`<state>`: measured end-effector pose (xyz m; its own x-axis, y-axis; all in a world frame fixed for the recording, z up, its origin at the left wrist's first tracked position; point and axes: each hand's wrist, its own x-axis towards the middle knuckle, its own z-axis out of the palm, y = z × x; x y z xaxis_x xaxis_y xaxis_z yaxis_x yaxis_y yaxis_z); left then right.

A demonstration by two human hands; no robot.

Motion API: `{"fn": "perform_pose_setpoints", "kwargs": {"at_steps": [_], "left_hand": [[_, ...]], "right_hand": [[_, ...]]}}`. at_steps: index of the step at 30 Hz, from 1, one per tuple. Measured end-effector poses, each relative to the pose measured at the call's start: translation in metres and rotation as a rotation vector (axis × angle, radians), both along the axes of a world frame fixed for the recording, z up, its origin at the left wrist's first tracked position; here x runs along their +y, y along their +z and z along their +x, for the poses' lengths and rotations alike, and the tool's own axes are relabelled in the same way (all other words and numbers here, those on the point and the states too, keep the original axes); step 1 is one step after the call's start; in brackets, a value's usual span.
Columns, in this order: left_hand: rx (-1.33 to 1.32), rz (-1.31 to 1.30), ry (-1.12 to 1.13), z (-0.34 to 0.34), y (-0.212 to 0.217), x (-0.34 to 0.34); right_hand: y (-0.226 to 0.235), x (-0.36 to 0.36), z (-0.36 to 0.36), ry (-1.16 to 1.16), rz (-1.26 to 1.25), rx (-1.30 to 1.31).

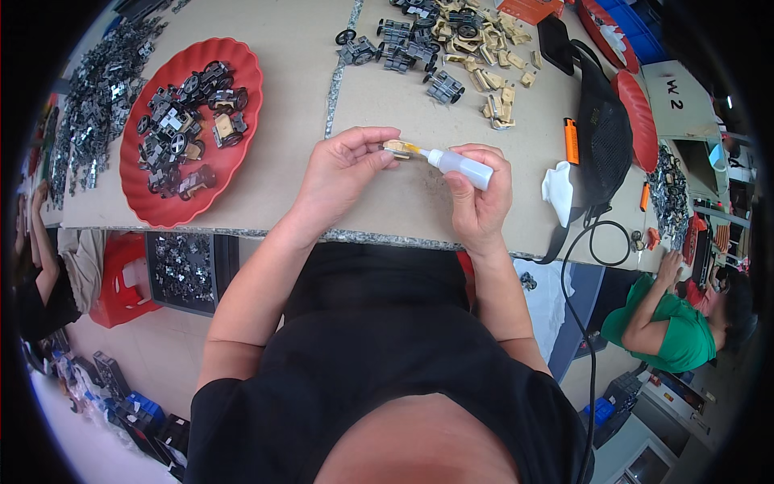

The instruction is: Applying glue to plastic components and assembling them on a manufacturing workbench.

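Between the thumb and fingers of my left hand [343,168] is a small tan plastic toy part [398,148], held above the table near its front edge. My right hand [484,194] grips a small white squeeze bottle [461,168], tilted so its narrow yellowish nozzle meets or nearly meets the tan part. Contact at the tip is too small to tell. Beyond my hands lie loose tan parts [501,105] and grey toy chassis with black wheels [443,86]. To the left, a red scalloped tray [247,97] holds several wheeled toy pieces, some with tan parts on them.
Heaps of grey parts [105,77] cover the far left. A black bag [603,137], an orange lighter-like item [571,141], and a white crumpled piece [558,192] lie at right. A black cable [568,298] hangs over the edge. A person in green [669,327] works at right.
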<state>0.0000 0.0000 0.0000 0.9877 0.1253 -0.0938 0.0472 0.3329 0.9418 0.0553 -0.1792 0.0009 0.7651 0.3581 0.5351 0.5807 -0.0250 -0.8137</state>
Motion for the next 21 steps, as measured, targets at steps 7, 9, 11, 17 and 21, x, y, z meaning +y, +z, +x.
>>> {"fn": "perform_pose_setpoints", "kwargs": {"at_steps": [7, 9, 11, 17, 21], "left_hand": [[0.012, 0.008, 0.013, -0.0009, 0.0027, -0.0003], [0.016, 0.007, 0.015, -0.0008, 0.0029, -0.0001], [0.025, 0.002, 0.019, -0.0007, 0.0030, 0.0002], [0.030, -0.009, 0.019, -0.0004, 0.0046, 0.0002], [0.030, -0.042, 0.020, -0.0039, 0.0033, -0.0005]], "right_hand": [[-0.0020, -0.0016, 0.0001, -0.009, -0.003, 0.000], [-0.0029, -0.0021, 0.0000, -0.012, 0.002, 0.011], [-0.0036, -0.0029, 0.0000, -0.012, 0.008, 0.028], [-0.0041, -0.0076, 0.0034, 0.035, -0.098, -0.073], [-0.0010, -0.0081, -0.0032, 0.051, 0.003, 0.064]]}}
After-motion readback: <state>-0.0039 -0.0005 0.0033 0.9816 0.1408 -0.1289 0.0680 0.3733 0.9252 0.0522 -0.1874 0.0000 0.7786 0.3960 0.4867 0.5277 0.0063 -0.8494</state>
